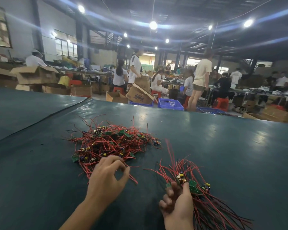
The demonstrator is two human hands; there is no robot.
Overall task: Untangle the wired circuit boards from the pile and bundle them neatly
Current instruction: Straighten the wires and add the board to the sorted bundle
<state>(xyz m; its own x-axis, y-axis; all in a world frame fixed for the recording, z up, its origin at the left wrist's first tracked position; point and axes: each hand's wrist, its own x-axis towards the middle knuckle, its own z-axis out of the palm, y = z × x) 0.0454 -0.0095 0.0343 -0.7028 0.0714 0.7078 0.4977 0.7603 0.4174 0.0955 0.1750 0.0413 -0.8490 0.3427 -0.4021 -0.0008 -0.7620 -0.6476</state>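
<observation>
Left hand (pixel 106 175) curled, thumb and forefinger pinching a red wire (pixel 134 179) at the near edge of the pile (pixel 110 141); right hand (pixel 178 206) closed round the bundle (pixel 192 185) of freed boards, their wires fanning up and off to lower right; pile sits mid-table just beyond the left hand, bundle to its right, apart from it; step looks like drawing one more board out; best to follow the wire to its board, lift slowly and shake it loose rather than yank, since the leads loop through each other and a hard tug may drag the whole clump; keep board ends lined up in the right hand; dark green table mat (pixel 223 146) underneath; further off, workers, cardboard boxes (pixel 35 75), blue crates (pixel 170 103).
</observation>
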